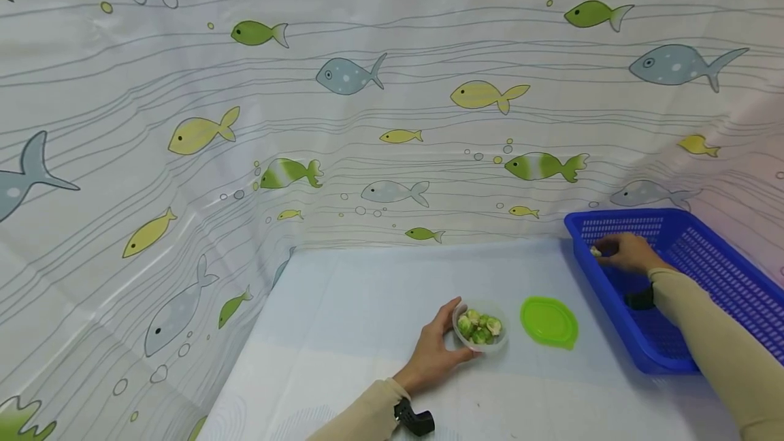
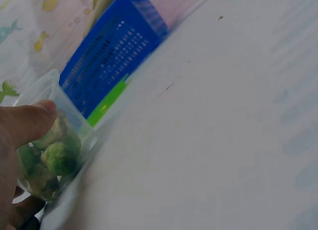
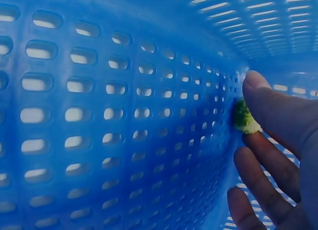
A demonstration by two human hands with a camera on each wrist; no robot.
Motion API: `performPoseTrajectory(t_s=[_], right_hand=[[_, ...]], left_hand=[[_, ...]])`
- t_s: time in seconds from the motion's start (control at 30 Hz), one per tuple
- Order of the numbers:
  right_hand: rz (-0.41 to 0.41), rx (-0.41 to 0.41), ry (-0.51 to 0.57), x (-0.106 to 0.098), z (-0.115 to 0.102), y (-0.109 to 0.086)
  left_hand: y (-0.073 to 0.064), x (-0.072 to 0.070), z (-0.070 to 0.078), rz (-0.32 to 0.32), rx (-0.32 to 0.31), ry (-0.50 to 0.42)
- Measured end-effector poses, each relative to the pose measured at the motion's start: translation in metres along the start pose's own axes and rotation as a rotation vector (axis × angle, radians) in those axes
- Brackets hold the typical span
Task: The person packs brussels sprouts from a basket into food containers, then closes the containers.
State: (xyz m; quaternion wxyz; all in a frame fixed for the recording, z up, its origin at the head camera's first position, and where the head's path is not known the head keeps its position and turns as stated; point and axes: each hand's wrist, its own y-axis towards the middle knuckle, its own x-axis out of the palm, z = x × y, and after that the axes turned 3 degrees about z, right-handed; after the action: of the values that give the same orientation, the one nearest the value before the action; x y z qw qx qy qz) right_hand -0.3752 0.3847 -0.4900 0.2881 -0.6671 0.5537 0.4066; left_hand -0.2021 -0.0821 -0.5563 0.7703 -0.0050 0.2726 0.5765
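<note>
My left hand (image 1: 431,356) grips a small clear plastic tub (image 1: 505,335) standing on the table, thumb and fingers curled round its side. Several green Brussels sprouts (image 1: 480,329) lie inside it. In the left wrist view the thumb presses the wall of the tub (image 2: 74,108). My right hand (image 1: 631,252) is inside the blue basket (image 1: 664,361), near its far left corner. Between its thumb and index finger it pinches a single Brussels sprout (image 3: 246,118), close to the basket's perforated side wall. The other fingers are loosely bent.
A bright green lid (image 1: 548,322) lies flat on the table between the tub and the basket. White cloth covers the table (image 1: 361,312). Behind it hangs a curtain printed with fish (image 1: 392,192). The basket's raised rim borders the table's right side.
</note>
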Motion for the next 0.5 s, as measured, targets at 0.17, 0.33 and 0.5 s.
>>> performPoseTrajectory(t_s=[0.17, 0.33, 0.5], right_hand=[[0.024, 0.005, -0.020, 0.0034, 0.0009, 0.0034], [0.037, 0.016, -0.047, 0.0044, -0.0043, 0.0051], [0.051, -0.006, -0.115, 0.0046, -0.0067, 0.0058]], left_hand=[[0.0005, -0.0004, 0.0007, -0.003, -0.002, 0.000], [0.0013, -0.0011, 0.0008, -0.002, 0.002, 0.009], [0.0009, -0.0006, -0.0007, -0.002, 0.003, 0.001]])
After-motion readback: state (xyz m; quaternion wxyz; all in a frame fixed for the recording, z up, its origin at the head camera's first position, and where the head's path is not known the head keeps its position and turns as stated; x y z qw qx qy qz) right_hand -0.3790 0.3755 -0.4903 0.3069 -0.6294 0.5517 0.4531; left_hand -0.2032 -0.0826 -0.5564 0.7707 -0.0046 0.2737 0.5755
